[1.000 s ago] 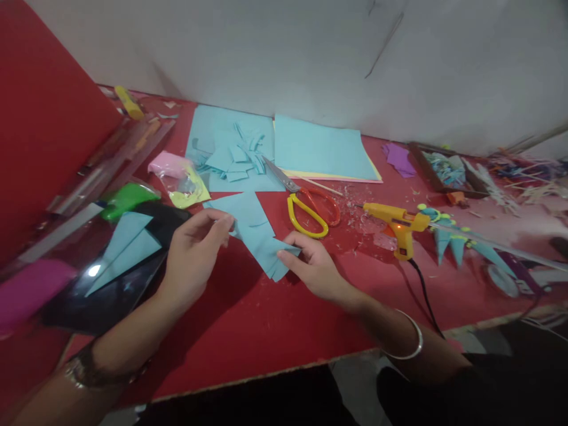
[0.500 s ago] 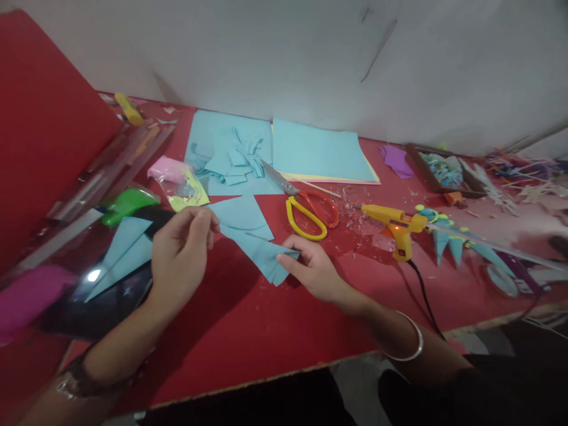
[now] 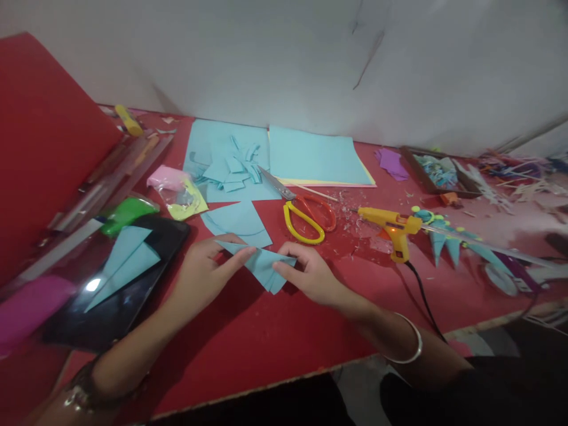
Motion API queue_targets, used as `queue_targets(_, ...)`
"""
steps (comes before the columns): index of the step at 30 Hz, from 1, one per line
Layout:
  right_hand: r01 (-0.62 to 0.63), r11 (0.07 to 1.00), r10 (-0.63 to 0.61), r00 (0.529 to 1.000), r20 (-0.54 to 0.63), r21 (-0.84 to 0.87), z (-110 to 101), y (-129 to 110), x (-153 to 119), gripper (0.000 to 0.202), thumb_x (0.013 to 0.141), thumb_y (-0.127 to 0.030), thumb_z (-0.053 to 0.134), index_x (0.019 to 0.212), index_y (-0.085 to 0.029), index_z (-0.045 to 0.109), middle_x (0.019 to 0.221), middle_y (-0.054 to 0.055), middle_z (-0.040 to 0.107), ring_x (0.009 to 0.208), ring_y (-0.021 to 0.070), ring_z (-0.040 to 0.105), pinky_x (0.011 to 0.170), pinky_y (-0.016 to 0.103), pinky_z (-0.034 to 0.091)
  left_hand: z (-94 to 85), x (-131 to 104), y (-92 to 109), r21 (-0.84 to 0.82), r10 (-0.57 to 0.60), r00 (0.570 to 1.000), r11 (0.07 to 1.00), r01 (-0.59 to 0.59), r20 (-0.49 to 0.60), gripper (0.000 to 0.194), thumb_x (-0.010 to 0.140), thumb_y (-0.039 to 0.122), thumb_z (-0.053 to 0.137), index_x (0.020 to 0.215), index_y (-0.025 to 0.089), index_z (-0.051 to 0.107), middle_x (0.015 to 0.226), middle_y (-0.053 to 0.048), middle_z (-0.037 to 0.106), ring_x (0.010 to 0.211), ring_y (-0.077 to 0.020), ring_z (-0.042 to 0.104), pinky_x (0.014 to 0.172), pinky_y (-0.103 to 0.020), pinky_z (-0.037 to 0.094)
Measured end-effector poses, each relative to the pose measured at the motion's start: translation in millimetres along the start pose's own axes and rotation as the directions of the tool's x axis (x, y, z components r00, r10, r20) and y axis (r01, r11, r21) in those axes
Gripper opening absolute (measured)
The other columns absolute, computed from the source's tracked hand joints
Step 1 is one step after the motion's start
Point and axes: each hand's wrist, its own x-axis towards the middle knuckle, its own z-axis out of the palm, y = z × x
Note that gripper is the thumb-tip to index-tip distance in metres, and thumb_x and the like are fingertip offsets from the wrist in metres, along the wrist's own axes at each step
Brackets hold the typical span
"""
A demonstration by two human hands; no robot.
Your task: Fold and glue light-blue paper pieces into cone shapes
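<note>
One folded light-blue paper (image 3: 266, 267) is held over the red table (image 3: 266, 340), the left hand (image 3: 208, 266) pinching its nine-o'clock side between thumb and fingers, the right hand (image 3: 313, 275) likewise its three-o'clock side. Just beyond, toward eleven o'clock, lies a fan-shaped blue piece (image 3: 242, 222); scissors (image 3: 291, 195) rest at one o'clock, and a yellow glue gun (image 3: 394, 221) lies farther out between two and three.

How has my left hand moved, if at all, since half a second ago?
Yes. Judged against the scissors, your left hand has moved rightward and toward you, onto the blue paper in your right hand.
</note>
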Motion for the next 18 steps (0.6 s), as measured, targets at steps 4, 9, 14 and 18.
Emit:
queue_targets(4, 0.009, 1.0, -0.009, 1.0, 0.006, 0.009, -1, 0, 1, 0.02, 0.079, -0.033, 0.053, 0.068, -0.019, 0.044, 0.053, -0.006, 0.043, 0.043, 0.0066, 0.041, 0.042, 0.019, 0.033, -2.5, 0, -3, 0.016, 0.009, 0.997, 1.0, -0.008, -0.076, 0.021, 0.07, 0.037, 0.055, 0.056, 0.021, 0.056, 0.059, 0.002, 0.062, 0.057, -0.0141, 0.054, 0.058, -0.024, 0.044)
queue_targets(9, 0.0, 1.0, 0.0, 1.0, 0.012, 0.018, 1, 1, 1, 0.021, 0.078, -0.035, 0.053, 0.068, -0.019, 0.044, 0.053, -0.007, 0.042, 0.043, 0.0069, 0.041, 0.043, 0.019, 0.033, -4.3, -2, -4, 0.046, 0.022, 0.994, 0.999, -0.017, -0.11, 0.034, 0.08, 0.036, 0.045, 0.05, 0.021, 0.044, 0.046, 0.005, 0.043, 0.045, -0.0103, 0.039, 0.046, -0.022, 0.034)
queue_targets(14, 0.02, 1.0, -0.02, 1.0, 0.012, 0.01, 0, 1, 1, 0.021, 0.079, -0.035, 0.053, 0.068, -0.019, 0.045, 0.053, -0.007, 0.042, 0.045, 0.0071, 0.041, 0.044, 0.02, 0.033, -3.2, -4, -7, -0.051, -0.094, 0.989, 0.995, 0.089, -0.116, 0.035, 0.083, 0.04, 0.042, 0.056, 0.02, 0.051, 0.046, 0.004, 0.043, 0.045, -0.0111, 0.041, 0.045, -0.023, 0.033)
queue_targets(18, 0.02, 1.0, -0.02, 1.0, -0.011, 0.01, 0, 3, 2, 0.021, 0.078, -0.035, 0.054, 0.068, -0.019, 0.045, 0.054, -0.006, 0.043, 0.044, 0.0064, 0.04, 0.043, 0.019, 0.032, -5.7, -2, -12, -0.193, -0.14, 0.986, 0.974, 0.121, -0.089, 0.047, 0.086, 0.046, 0.036, 0.049, 0.02, 0.05, 0.047, 0.0, 0.052, 0.05, -0.0134, 0.048, 0.053, -0.026, 0.038)
